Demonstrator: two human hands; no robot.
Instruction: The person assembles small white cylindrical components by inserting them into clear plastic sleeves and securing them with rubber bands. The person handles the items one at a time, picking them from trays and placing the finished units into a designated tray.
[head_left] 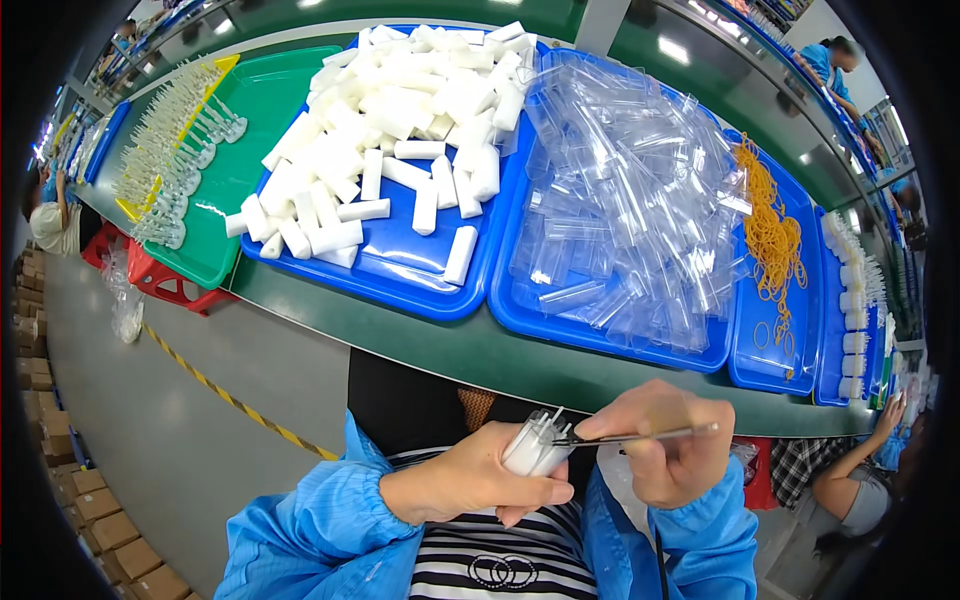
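My left hand (472, 476) is closed around a short bundle (532, 450) of white foam in clear plastic, with thin pale sticks poking from its upper end. My right hand (678, 445) pinches a slim metal tool (668, 434), which looks like tweezers. Its dark tip reaches the top of the bundle, among the sticks; whether it grips anything there is too small to tell. Both hands are close together in front of my body, below the table edge.
Along the green table (330, 328) stand a blue tray (400, 292) of white foam cylinders, another (620, 346) of clear plastic sleeves, and one (750, 370) of orange rubber bands (772, 235). A green tray (262, 95) at left holds white stick-like parts. A person (865, 470) sits at right.
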